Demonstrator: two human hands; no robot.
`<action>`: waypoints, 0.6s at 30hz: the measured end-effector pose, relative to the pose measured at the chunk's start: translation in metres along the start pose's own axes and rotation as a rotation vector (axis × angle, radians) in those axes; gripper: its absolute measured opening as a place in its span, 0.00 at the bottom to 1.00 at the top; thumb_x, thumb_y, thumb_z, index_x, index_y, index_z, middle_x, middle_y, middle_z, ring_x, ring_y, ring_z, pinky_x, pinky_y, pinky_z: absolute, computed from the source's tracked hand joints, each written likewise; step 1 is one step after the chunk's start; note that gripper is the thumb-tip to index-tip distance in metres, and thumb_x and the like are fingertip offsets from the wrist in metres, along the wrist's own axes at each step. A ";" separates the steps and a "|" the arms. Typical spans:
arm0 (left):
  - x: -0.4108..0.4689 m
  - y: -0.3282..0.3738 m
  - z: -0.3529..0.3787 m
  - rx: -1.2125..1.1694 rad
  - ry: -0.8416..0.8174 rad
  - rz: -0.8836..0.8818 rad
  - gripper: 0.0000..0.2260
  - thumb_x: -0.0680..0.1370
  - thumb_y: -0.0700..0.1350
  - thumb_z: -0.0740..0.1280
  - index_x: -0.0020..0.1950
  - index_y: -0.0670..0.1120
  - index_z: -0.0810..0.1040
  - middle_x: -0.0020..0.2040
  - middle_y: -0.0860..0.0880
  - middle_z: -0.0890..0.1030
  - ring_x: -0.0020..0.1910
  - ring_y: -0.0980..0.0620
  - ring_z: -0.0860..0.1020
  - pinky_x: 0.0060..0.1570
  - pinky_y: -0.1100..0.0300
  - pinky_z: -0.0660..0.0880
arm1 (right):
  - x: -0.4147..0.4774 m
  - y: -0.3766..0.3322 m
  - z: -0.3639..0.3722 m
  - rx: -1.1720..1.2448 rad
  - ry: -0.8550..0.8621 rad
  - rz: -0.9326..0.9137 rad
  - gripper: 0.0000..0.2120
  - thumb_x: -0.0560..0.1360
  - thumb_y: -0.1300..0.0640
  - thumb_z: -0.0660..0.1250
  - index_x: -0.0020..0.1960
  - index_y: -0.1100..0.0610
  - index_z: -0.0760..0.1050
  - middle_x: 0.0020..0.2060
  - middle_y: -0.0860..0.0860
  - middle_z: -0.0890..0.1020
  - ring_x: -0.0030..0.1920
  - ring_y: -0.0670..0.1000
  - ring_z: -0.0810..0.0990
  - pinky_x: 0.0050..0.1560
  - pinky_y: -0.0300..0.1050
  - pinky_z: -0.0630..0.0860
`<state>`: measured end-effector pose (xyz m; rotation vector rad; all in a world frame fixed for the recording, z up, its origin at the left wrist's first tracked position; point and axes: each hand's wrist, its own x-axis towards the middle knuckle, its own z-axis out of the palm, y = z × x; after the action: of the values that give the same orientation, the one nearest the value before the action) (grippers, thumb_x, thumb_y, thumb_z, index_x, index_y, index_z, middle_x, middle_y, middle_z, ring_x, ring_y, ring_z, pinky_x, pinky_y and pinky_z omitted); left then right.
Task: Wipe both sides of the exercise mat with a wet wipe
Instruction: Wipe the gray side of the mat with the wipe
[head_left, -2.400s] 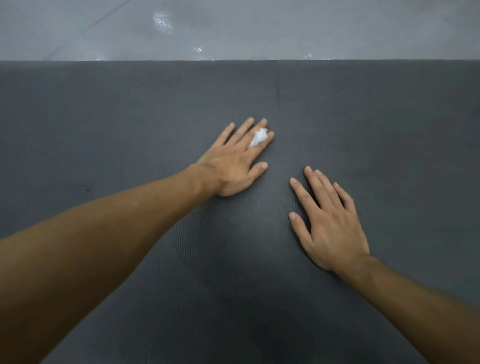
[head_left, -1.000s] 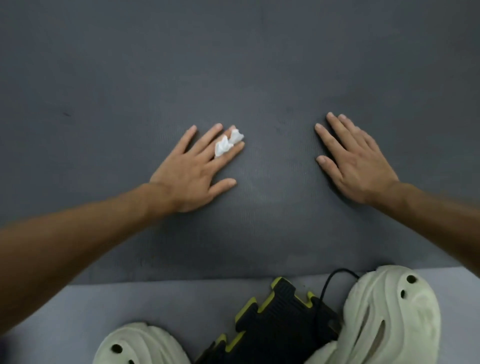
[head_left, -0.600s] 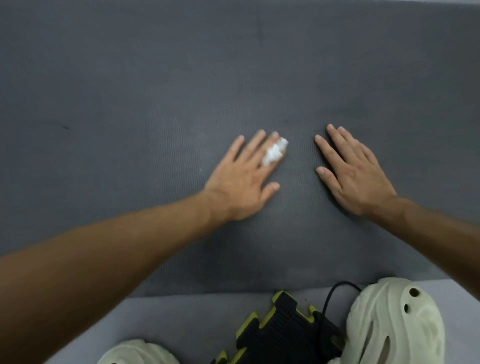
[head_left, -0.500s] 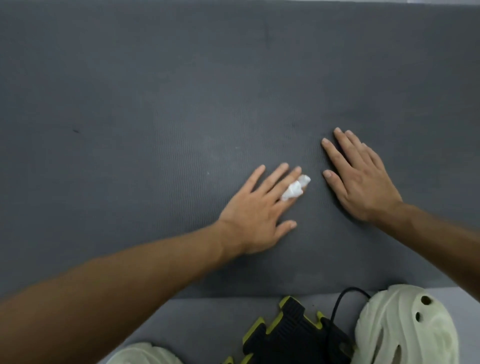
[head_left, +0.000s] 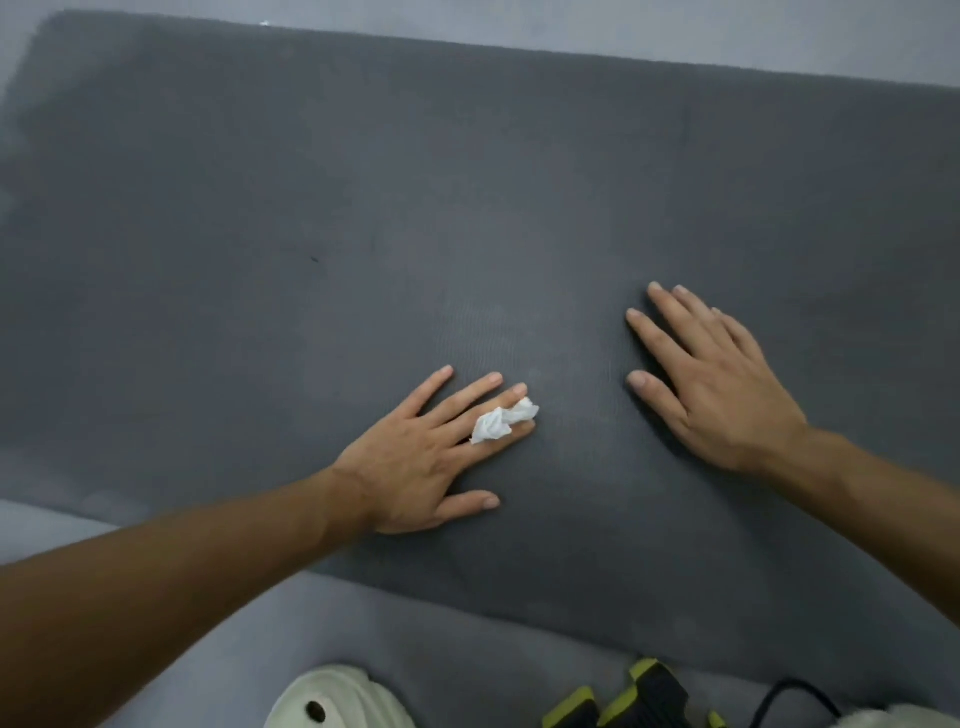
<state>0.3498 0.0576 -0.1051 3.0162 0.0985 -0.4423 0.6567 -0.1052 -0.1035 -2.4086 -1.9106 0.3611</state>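
Observation:
A dark grey exercise mat (head_left: 467, 182) lies flat on the floor and fills most of the view. My left hand (head_left: 415, 462) lies flat on it near its front edge, fingers straight and spread, pressing a crumpled white wet wipe (head_left: 501, 423). A tuft of the wipe sticks up between the index and middle fingers; the rest is hidden under the hand. My right hand (head_left: 722, 384) rests palm down on the mat to the right, fingers straight, holding nothing.
Grey floor (head_left: 467, 649) borders the mat in front and behind. Two off-white clogs (head_left: 337, 701) (head_left: 893, 719) show at the bottom edge. Between them is a black and yellow-green object (head_left: 639, 696) with a black cable (head_left: 789, 693).
My left hand has slid the wipe across the mat, to the right beside my right hand and then back left. My right hand has stayed flat. The view has tilted.

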 end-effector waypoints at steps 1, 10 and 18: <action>-0.007 -0.005 0.001 -0.005 0.001 -0.040 0.34 0.84 0.68 0.49 0.85 0.54 0.44 0.85 0.50 0.44 0.84 0.48 0.41 0.81 0.39 0.45 | 0.009 -0.010 0.000 0.014 -0.010 -0.022 0.34 0.84 0.35 0.43 0.84 0.50 0.58 0.84 0.51 0.54 0.84 0.53 0.49 0.81 0.54 0.50; -0.073 -0.063 0.009 -0.190 0.012 -0.547 0.32 0.83 0.69 0.47 0.83 0.63 0.39 0.84 0.51 0.35 0.82 0.53 0.33 0.81 0.40 0.41 | 0.068 -0.083 0.006 0.041 -0.044 -0.254 0.33 0.83 0.35 0.44 0.84 0.48 0.57 0.84 0.50 0.53 0.84 0.51 0.48 0.82 0.53 0.49; -0.083 -0.092 0.013 -0.421 0.198 -1.030 0.31 0.86 0.59 0.52 0.85 0.55 0.43 0.85 0.54 0.41 0.83 0.54 0.39 0.82 0.47 0.43 | 0.089 -0.096 0.015 -0.020 -0.020 -0.280 0.34 0.84 0.36 0.43 0.85 0.51 0.55 0.84 0.51 0.53 0.84 0.52 0.48 0.82 0.53 0.49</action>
<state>0.2601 0.1434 -0.1007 2.3489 1.5483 -0.1293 0.5804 0.0021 -0.1144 -2.1123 -2.2291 0.3529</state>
